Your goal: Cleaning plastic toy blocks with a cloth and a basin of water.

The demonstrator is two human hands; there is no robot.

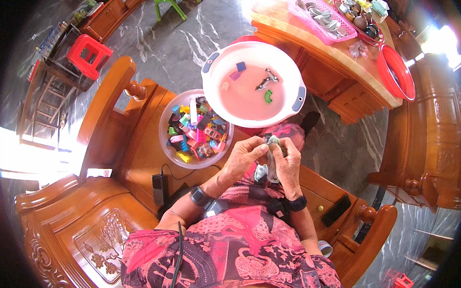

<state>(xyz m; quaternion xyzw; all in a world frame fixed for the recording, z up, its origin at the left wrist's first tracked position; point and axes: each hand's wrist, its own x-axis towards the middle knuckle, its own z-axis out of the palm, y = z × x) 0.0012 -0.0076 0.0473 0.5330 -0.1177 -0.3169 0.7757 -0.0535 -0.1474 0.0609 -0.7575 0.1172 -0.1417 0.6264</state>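
Over my lap, my left hand (pixel 247 152) and my right hand (pixel 287 159) meet around a crumpled greyish-green cloth (pixel 272 172). Both hands pinch the cloth; whether a small item is inside the folds cannot be told. Just beyond them stands a white basin (pixel 213 101) of shallow water. In it lie a blue block (pixel 241 66), a purple block (pixel 235 75), a green curved piece (pixel 268 96), a pale small piece (pixel 225 86) and grey toy vehicles (pixel 264 83). A round clear tub (pixel 165 141) full of mixed toy bricks and toy cars is beside the basin, to the left.
I sit on a carved wooden bench (pixel 139 152). A black device (pixel 160 191) with a cable lies left, a black phone (pixel 336 210) right. On the wooden table (pixel 317 44) are a pink basket (pixel 322 17) of spoons and a red basin (pixel 394 73). A red stool (pixel 89 55) stands far left.
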